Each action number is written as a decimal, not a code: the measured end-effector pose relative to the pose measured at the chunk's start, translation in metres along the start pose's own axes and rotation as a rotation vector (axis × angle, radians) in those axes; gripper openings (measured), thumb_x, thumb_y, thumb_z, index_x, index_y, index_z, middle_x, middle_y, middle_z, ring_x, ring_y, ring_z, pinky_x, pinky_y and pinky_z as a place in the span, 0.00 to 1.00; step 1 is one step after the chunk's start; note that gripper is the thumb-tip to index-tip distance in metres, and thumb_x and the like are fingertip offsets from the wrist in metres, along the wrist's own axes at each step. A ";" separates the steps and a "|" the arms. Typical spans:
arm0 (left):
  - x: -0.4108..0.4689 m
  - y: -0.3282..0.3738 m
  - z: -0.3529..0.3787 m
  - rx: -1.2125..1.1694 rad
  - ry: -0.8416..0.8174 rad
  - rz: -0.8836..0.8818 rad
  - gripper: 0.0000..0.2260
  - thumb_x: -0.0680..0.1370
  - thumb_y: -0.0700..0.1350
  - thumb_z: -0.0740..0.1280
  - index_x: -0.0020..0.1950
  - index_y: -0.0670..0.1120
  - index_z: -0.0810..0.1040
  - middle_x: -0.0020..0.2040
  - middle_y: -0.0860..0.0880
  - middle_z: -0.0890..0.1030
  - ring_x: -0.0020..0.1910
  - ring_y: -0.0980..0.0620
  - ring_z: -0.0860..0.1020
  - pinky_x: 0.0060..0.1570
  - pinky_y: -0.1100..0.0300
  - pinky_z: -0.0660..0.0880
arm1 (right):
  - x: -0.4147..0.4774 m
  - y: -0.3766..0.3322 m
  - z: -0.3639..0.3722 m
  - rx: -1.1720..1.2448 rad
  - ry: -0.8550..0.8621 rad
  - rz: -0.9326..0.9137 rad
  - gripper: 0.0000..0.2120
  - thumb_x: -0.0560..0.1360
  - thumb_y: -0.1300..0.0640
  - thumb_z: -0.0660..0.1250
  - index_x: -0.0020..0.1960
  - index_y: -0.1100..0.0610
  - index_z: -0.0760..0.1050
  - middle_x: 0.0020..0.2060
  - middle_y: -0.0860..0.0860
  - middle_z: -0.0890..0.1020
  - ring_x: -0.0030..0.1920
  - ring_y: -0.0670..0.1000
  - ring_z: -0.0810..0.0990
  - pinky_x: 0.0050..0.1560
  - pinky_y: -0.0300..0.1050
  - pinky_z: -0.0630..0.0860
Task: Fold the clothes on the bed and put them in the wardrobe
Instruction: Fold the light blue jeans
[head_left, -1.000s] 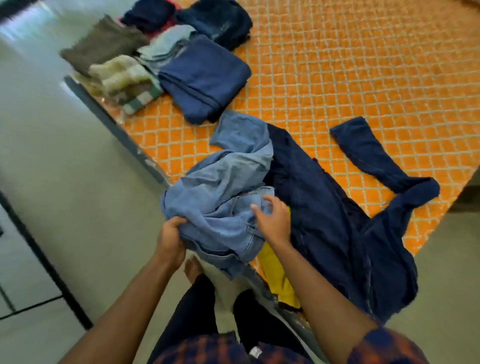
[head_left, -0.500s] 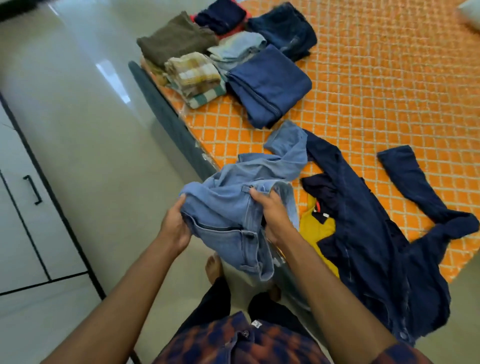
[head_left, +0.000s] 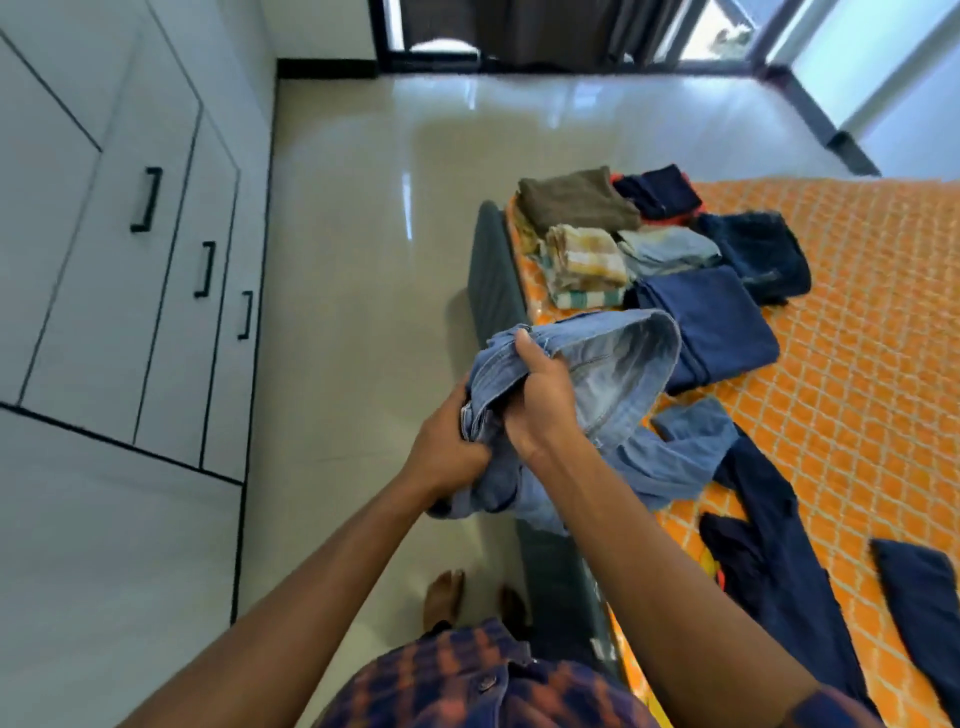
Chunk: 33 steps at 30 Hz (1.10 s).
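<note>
— Folded, by our count?
— One group of folded clothes (head_left: 587, 260) at the bed (head_left: 857, 338) corner. Wardrobe (head_left: 171, 312) doors closed.
— Left?
— Navy garment (head_left: 774, 551), spread unfolded. Light-blue jeans (head_left: 623, 364), held over the bed edge. Our left hand (head_left: 447, 457) and right hand (head_left: 540, 400) both curl round the bunched waistband.
— Axis?
— Loosely left to right, with the legs trailing onto the bed.

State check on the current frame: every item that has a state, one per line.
light blue jeans, unfolded, bunched, held up in both hands, one end trailing on the bed
left hand, grips the jeans
right hand, grips the jeans
folded clothes, folded, grouped at the bed's corner
dark navy garment, unfolded, spread on the bed
wardrobe doors, closed
</note>
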<state>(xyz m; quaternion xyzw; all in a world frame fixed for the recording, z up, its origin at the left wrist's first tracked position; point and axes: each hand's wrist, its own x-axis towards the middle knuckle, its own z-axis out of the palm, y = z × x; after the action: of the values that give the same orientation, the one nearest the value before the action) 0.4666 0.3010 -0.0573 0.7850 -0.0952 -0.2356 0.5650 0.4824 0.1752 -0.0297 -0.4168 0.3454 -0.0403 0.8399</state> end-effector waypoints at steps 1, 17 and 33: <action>0.001 0.000 -0.008 0.065 0.035 -0.032 0.19 0.67 0.44 0.66 0.53 0.63 0.79 0.43 0.59 0.83 0.41 0.59 0.80 0.45 0.56 0.78 | -0.003 -0.003 -0.003 -0.022 -0.038 -0.004 0.19 0.82 0.56 0.66 0.67 0.68 0.74 0.53 0.61 0.82 0.55 0.59 0.82 0.57 0.54 0.81; -0.047 0.086 -0.113 0.764 -0.135 -0.223 0.07 0.71 0.33 0.60 0.41 0.42 0.75 0.44 0.42 0.80 0.45 0.41 0.78 0.44 0.51 0.73 | 0.033 0.025 -0.136 -1.489 -0.512 -0.766 0.37 0.64 0.46 0.78 0.70 0.54 0.73 0.65 0.53 0.75 0.64 0.59 0.74 0.61 0.49 0.71; -0.142 0.122 -0.186 0.886 0.224 -0.240 0.29 0.69 0.30 0.59 0.61 0.55 0.84 0.57 0.51 0.85 0.56 0.48 0.80 0.56 0.54 0.75 | 0.030 0.022 -0.030 -1.104 -0.246 -0.864 0.23 0.67 0.50 0.81 0.52 0.54 0.71 0.47 0.48 0.72 0.46 0.50 0.71 0.47 0.50 0.72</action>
<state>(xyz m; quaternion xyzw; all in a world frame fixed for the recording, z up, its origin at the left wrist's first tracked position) 0.4455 0.4745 0.1404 0.9764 -0.0336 -0.1501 0.1514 0.4818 0.1586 -0.0750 -0.8826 0.0217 -0.1415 0.4478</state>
